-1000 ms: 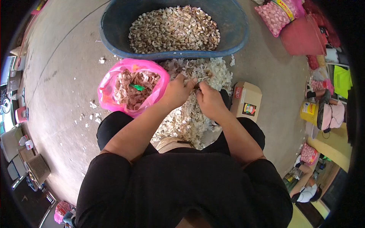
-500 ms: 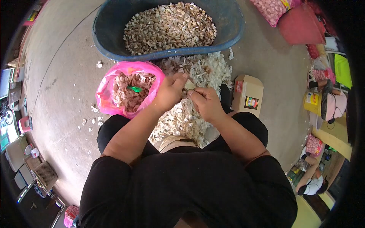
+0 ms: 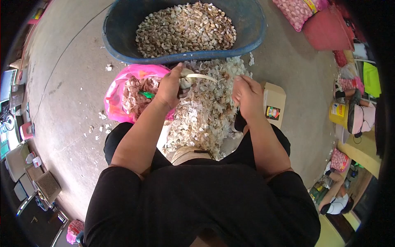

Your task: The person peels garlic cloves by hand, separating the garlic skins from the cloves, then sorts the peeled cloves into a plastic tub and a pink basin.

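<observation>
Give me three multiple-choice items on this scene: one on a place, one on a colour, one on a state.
1. Where does the cardboard box lie?
A) inside the tub
B) on the floor beside the right hand
C) on a shelf

2. What colour is the tub holding the garlic cloves?
A) blue
B) yellow
C) white

3. How do the hands stand?
A) both flat on the floor
B) pressed together
C) apart, the left hand gripping a garlic bulb, a strip of skin stretching toward the right hand

Answers:
1 B: the box sits on the concrete just right of that hand.
2 A: its rim and wall are blue.
3 C: a gap shows between the hands, with the strip running into it.
</observation>
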The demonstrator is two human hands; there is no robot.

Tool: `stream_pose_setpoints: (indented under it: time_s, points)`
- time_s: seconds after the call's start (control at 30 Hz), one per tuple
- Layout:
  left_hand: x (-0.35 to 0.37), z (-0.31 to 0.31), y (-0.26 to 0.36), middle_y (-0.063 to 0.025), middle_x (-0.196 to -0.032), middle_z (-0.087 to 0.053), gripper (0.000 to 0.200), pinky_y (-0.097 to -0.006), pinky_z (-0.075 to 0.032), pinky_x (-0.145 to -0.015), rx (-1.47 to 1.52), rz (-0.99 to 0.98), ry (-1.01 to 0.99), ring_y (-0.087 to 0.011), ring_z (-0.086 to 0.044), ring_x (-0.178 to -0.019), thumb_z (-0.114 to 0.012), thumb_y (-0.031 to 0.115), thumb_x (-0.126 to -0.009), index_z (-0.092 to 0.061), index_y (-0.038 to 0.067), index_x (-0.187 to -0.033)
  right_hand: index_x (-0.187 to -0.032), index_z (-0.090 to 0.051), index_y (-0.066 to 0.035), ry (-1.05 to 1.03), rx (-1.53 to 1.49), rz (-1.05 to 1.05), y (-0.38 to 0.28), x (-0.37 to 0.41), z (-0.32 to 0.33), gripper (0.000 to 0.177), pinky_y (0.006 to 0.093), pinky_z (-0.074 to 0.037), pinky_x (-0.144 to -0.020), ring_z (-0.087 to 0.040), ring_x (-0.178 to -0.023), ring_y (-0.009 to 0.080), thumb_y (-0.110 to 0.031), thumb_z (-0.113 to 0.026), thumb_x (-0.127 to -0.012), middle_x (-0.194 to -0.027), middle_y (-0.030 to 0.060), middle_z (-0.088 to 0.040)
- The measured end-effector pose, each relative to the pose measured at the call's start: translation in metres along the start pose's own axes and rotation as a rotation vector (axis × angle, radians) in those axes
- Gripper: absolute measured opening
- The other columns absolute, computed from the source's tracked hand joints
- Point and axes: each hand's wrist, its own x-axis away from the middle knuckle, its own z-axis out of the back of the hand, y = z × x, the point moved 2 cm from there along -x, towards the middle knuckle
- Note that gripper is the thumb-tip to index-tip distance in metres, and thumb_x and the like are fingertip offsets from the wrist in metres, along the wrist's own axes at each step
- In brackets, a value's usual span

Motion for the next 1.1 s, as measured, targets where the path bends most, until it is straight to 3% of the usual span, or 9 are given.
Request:
stream_pose_setpoints:
  time_s: [0.13, 0.23, 0.33, 0.43, 0.57, 0.67, 0.83, 0.93, 1.1]
  points:
    - [-0.009, -0.001, -0.008, -0.0034, -0.066, -0.055, 0.03, -0.0196, -0.033, -0.043, -0.178, -0.138, 0.04, -0.0081, -0.045, -0.052, -0.045, 0.032, -0.085, -0.051, 0.003, -0.094, -0.091, -0.053, -0.001, 0.314, 0.913, 0.401, 0.041, -0.019, -0.007, 0.026, 0.0398, -0.038, -0.073, -0.051, -0.083, 0.0271, -0.025, -0.045, -0.084, -0.09, 0.0145, -0.053]
    - [-0.014, 0.001, -0.011, -0.0057, -0.073, -0.059, 0.033, -0.0231, -0.04, -0.052, -0.363, -0.204, 0.066, -0.0119, -0.053, -0.062, -0.047, 0.031, -0.084, -0.051, 0.002, -0.098, -0.103, -0.047, -0.001, 0.327, 0.694, 0.529, 0.013, -0.01, -0.013, 0.032, 0.0449, -0.029, -0.086, -0.041, -0.101, 0.0336, -0.025, -0.049, -0.081, -0.11, 0.0191, -0.044]
    - [0.001, -0.007, -0.001, -0.0114, -0.075, -0.061, 0.038, -0.0286, -0.044, -0.061, -0.725, -0.188, 0.106, -0.0189, -0.058, -0.069, -0.049, 0.033, -0.082, -0.052, 0.0, -0.1, -0.105, -0.046, -0.001, 0.183, 0.767, 0.753, -0.013, 0.006, -0.026, 0.035, 0.0438, -0.035, -0.082, -0.046, -0.095, 0.0346, -0.024, -0.052, -0.079, -0.104, 0.0192, -0.048]
    - [0.004, -0.013, 0.002, -0.0174, -0.073, -0.06, 0.044, -0.0333, -0.045, -0.067, -1.041, -0.271, 0.196, -0.0261, -0.06, -0.072, -0.052, 0.037, -0.079, -0.053, -0.002, -0.099, -0.106, -0.046, 0.0, 0.056, 0.663, 0.737, -0.02, 0.014, -0.034, 0.037, 0.0418, -0.04, -0.075, -0.05, -0.087, 0.0346, -0.021, -0.054, -0.077, -0.098, 0.0189, -0.051]
    - [0.0, -0.011, -0.01, -0.023, -0.073, -0.058, 0.049, -0.0402, -0.044, -0.068, -1.215, -0.309, 0.278, -0.0364, -0.057, -0.075, -0.05, 0.044, -0.077, -0.053, -0.002, -0.093, -0.09, -0.051, -0.002, -0.059, 0.87, 0.404, 0.01, 0.007, -0.039, 0.021, 0.0392, -0.044, -0.061, -0.055, -0.071, 0.0326, -0.012, -0.056, -0.073, -0.078, 0.0154, -0.056]
    - [0.007, -0.019, -0.012, -0.0245, -0.073, -0.058, 0.05, -0.0417, -0.044, -0.069, -1.33, -0.287, 0.252, -0.0382, -0.057, -0.076, -0.047, 0.045, -0.078, -0.052, -0.004, -0.089, -0.08, -0.049, -0.003, -0.043, 1.068, 0.412, 0.016, 0.007, -0.041, 0.011, 0.0376, -0.046, -0.056, -0.058, -0.066, 0.0302, -0.011, -0.047, -0.073, -0.074, 0.0127, -0.057]
    - [0.012, -0.025, -0.017, -0.0262, -0.076, -0.057, 0.051, -0.0429, -0.045, -0.067, -1.553, -0.258, 0.167, -0.0393, -0.056, -0.076, -0.044, 0.044, -0.079, -0.051, -0.006, -0.083, -0.082, -0.051, -0.004, -0.065, 1.149, 0.392, 0.016, 0.011, -0.045, 0.013, 0.0377, -0.047, -0.057, -0.058, -0.068, 0.0282, -0.009, -0.048, -0.07, -0.072, 0.0127, -0.057]
    - [0.002, -0.015, -0.03, -0.0273, -0.079, -0.056, 0.044, -0.0454, -0.044, -0.066, -1.689, -0.312, -0.042, -0.0418, -0.055, -0.076, -0.042, 0.04, -0.082, -0.05, -0.001, -0.095, -0.082, -0.051, -0.003, -0.16, 1.174, 0.326, 0.022, 0.012, -0.044, 0.013, 0.0384, -0.047, -0.06, -0.058, -0.069, 0.0292, -0.009, -0.047, -0.071, -0.074, 0.0143, -0.056]
    - [0.008, -0.023, -0.028, -0.0276, -0.072, -0.055, 0.042, -0.0469, -0.044, -0.063, -1.463, -0.318, 0.181, -0.0437, -0.054, -0.069, -0.045, 0.036, -0.081, -0.047, -0.003, -0.095, -0.083, -0.048, 0.001, -0.097, 1.052, 0.234, 0.025, 0.007, -0.049, 0.014, 0.0395, -0.046, -0.063, -0.057, -0.073, 0.032, -0.008, -0.045, -0.072, -0.078, 0.0186, -0.054]
